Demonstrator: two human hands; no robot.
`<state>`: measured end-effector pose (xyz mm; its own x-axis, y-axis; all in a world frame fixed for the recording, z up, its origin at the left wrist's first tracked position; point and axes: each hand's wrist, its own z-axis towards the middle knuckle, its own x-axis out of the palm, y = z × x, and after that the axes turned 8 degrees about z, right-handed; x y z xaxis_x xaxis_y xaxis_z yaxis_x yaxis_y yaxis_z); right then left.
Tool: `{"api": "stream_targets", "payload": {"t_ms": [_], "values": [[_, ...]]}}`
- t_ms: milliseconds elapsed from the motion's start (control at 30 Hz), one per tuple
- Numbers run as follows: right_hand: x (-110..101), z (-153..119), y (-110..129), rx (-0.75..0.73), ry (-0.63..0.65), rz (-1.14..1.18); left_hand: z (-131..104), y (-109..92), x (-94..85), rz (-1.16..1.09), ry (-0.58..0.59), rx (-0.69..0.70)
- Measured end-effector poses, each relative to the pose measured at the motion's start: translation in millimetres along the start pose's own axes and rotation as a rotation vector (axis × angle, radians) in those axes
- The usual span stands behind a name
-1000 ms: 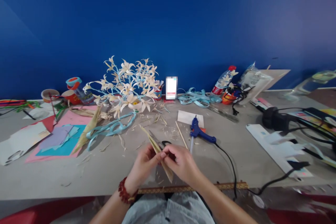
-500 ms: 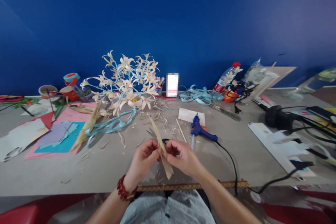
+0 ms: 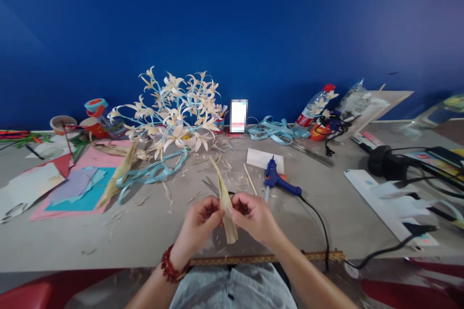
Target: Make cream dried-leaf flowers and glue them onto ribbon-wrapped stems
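Between my two hands, above the front of the table, a pale yellow-green corn husk (image 3: 225, 193) is held with its narrow tip pointing away from me. My left hand (image 3: 203, 216) pinches its left edge, the thumb and fingers closed. From the other side my right hand (image 3: 253, 212) grips the right edge in a similar pinch. Scissors (image 3: 210, 185) lie on the table just behind the husk, their handles partly hidden by it and my right hand. A blue hot glue gun (image 3: 278, 178) rests to the right beside a thin stick (image 3: 250, 178).
Cream-coloured husk flowers (image 3: 177, 111) on blue stems stand at the back. Light blue ribbon (image 3: 271, 130) lies right of a phone (image 3: 238, 116). Coloured paper (image 3: 79, 193) and more husks (image 3: 121, 174) are on the left. A power strip (image 3: 391, 205) with cables sits right. Scraps litter the table.
The husk has turned more upright and its face has spread wider towards me. Both hands stay pinched on it, nearly in the same place. The view has shifted slightly.
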<state>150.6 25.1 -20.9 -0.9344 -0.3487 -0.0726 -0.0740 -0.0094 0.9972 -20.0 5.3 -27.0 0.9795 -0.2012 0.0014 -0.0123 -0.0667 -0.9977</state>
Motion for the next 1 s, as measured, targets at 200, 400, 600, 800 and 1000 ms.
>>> {"api": "stream_targets", "payload": {"t_ms": [200,400,600,800,1000], "values": [[-2,1,-6,0.029,0.073,0.167,1,-5,0.6,-0.035,0.036,-0.021],[-4,-1,-4,-0.005,0.095,0.113,0,-6,-1.1,0.111,0.026,0.008],[-3,-2,-5,-0.062,0.047,-0.026,-4,-8,-0.5,0.237,0.005,0.029],[3,-5,-2,-0.103,0.028,-0.051,-3,-8,2.7,0.611,-0.138,0.114],[-19,-27,21,-0.159,-0.091,0.191,1,9,-26.1,0.685,-0.322,0.085]]}}
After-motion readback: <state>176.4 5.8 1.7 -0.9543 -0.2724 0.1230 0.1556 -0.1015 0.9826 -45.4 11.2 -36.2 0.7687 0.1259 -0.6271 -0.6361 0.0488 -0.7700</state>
